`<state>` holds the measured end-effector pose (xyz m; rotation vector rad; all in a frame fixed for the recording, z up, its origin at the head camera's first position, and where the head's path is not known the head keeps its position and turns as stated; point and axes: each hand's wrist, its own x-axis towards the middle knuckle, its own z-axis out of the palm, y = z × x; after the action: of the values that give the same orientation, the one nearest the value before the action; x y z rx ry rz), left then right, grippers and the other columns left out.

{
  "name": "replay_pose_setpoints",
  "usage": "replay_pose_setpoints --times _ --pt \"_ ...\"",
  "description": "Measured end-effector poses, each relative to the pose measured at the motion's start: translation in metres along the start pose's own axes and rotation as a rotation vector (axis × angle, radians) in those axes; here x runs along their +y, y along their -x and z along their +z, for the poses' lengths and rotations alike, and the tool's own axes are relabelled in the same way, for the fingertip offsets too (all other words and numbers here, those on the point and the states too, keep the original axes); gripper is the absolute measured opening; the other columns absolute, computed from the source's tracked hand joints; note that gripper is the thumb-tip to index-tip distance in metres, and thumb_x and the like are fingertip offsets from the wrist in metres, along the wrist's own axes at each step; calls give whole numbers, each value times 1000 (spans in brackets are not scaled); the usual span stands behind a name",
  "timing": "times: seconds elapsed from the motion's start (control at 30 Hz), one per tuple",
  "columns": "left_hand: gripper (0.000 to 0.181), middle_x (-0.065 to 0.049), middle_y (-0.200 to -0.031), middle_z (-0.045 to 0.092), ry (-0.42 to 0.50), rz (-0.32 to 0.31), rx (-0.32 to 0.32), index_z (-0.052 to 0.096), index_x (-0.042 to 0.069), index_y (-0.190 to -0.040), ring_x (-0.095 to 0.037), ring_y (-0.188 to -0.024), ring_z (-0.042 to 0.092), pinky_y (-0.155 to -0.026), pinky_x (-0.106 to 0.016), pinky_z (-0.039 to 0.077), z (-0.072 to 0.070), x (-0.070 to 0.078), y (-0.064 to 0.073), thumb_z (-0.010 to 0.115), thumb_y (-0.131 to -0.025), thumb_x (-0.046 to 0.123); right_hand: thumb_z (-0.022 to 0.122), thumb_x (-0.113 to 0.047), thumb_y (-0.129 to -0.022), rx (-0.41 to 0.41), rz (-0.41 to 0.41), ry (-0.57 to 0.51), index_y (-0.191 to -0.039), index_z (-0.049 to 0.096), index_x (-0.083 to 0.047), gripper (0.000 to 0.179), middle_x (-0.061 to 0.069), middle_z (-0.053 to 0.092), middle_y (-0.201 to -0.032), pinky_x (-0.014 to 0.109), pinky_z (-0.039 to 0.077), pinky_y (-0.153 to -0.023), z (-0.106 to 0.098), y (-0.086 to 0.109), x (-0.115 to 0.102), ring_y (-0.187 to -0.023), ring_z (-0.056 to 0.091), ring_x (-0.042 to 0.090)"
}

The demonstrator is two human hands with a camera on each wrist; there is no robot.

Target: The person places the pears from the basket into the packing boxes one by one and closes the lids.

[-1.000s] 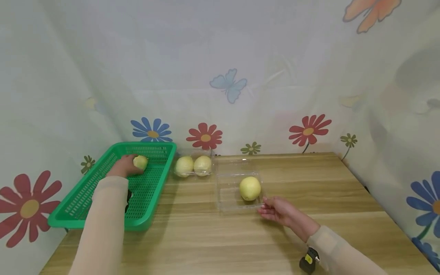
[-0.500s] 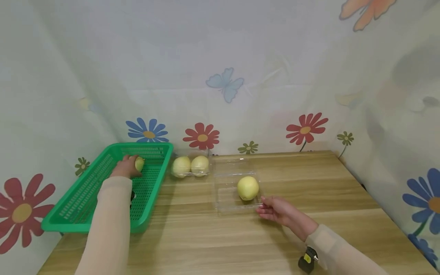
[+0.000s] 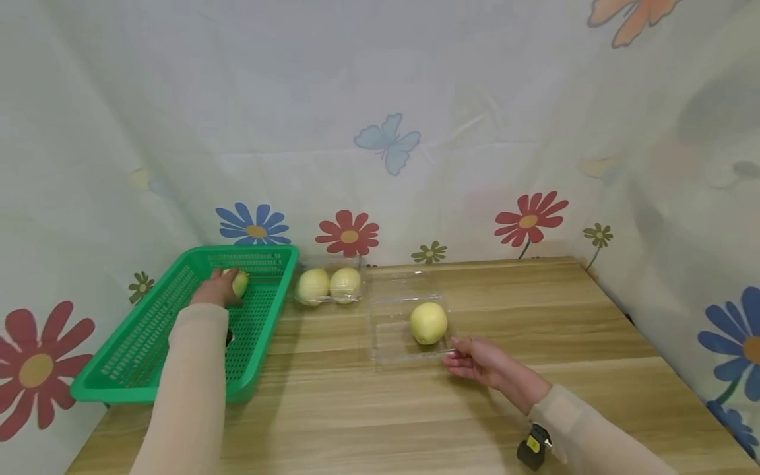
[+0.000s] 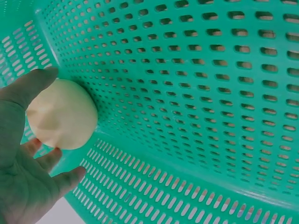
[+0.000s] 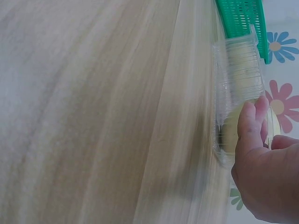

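Observation:
Inside the green basket (image 3: 270,343), my left hand (image 3: 216,288) reaches around a pale yellow-green apple (image 4: 65,114). In the left wrist view its thumb lies along one side of the apple and fingertips meet the other, with the outer fingers spread. The apple sits in the basket's corner. My right hand (image 3: 477,363) pinches the near right corner of an unlidded clear plastic clamshell box (image 3: 388,346). One yellow apple (image 3: 429,323) sits in that box's right side. In the right wrist view, my fingers (image 5: 252,133) partly cover the apple.
A second clear clamshell box (image 3: 330,264), with two yellow apples (image 3: 313,287) in it, stands between the basket and the unlidded box. All of these rest on a wood-grain table (image 3: 368,422). A flower-print curtain (image 3: 267,132) hangs behind and at both sides.
My left hand has shifted a little right and closed in over the apple, covering more of it. The right hand stays at the box corner. The head view has shifted slightly.

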<state>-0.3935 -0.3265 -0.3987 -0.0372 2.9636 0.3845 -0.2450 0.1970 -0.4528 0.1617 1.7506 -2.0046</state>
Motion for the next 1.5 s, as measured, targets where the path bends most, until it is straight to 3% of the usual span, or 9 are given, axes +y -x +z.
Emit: replay_pose_setpoints --times 0.27,0.63,0.83,1.0,1.17,1.5 --pt "91 -43 -157 10 -11 21 27 19 -6 -158 -68 -127 43 -99 -71 47 4 2 -8 73 -89 19 39 -12 -111 16 -5 1 -113 51 3 19 1 65 -85 22 62 -77 -1 3 -2 -78 70 7" --pt "90 -48 -149 21 -8 -5 39 22 -4 -157 -69 -124 43 -96 -73 48 9 -1 0 74 -87 21 41 -14 -111 7 0 3 -105 54 -1 19 -1 66 -82 21 62 -76 1 0 2 -77 70 6" --pt "93 -50 -145 26 56 14 33 18 -8 -156 -68 -125 44 -99 -74 46 16 -7 -6 73 -87 19 41 -14 -111 18 -1 5 -103 54 -1 19 -2 65 -81 21 62 -76 0 1 2 -76 70 6" --pt "88 -48 -141 38 97 45 32 23 -10 -154 -64 -127 45 -102 -72 45 19 -6 -15 73 -88 21 41 -13 -111 15 -10 2 -103 54 -2 18 -2 65 -81 21 62 -76 1 1 2 -76 70 5" --pt "84 -44 -138 48 130 62 47 32 -11 -150 -61 -125 49 -100 -70 46 17 -7 -14 77 -87 21 42 -13 -111 5 -13 -11 -102 53 -4 17 -3 64 -80 21 62 -74 2 2 2 -74 70 5" --pt "78 -41 -134 52 164 77 49 40 -11 -145 -55 -118 54 -96 -66 49 16 -7 -7 80 -84 20 41 -12 -111 9 -7 -10 -104 51 -3 15 -2 64 -80 21 62 -74 3 4 0 -74 70 6"
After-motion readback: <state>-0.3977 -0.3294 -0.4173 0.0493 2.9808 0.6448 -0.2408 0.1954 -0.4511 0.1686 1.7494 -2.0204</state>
